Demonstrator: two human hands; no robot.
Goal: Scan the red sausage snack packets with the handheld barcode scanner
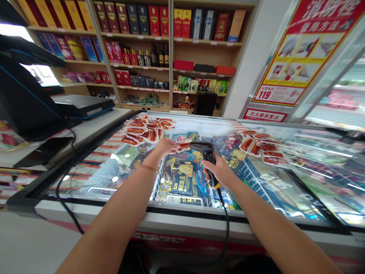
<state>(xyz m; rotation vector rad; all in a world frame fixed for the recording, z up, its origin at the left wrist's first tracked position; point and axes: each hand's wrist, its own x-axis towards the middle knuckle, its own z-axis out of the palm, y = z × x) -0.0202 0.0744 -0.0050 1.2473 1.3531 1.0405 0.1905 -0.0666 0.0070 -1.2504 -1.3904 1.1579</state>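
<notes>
Over the glass lid of a chest freezer [182, 210], my left hand [165, 147] pinches a packaged sausage [183, 145] by its left end. My right hand [218, 169] is wrapped round the handle of a black barcode scanner [209, 158], its head close to the sausage pack's right end. A cable hangs from the scanner's base down past the freezer's front edge. Left of my hands, a pile of packaged sausages [142, 130] lies on the glass. A smaller group of sausage packs [261, 146] lies to the right.
Under the glass are wire baskets with bagged frozen goods [184, 179]. A checkout terminal [25, 87] and a flat scale [82, 103] stand on the left counter, with a black cable [61, 182] looping down. Shelves of boxes and bottles [159, 55] line the back.
</notes>
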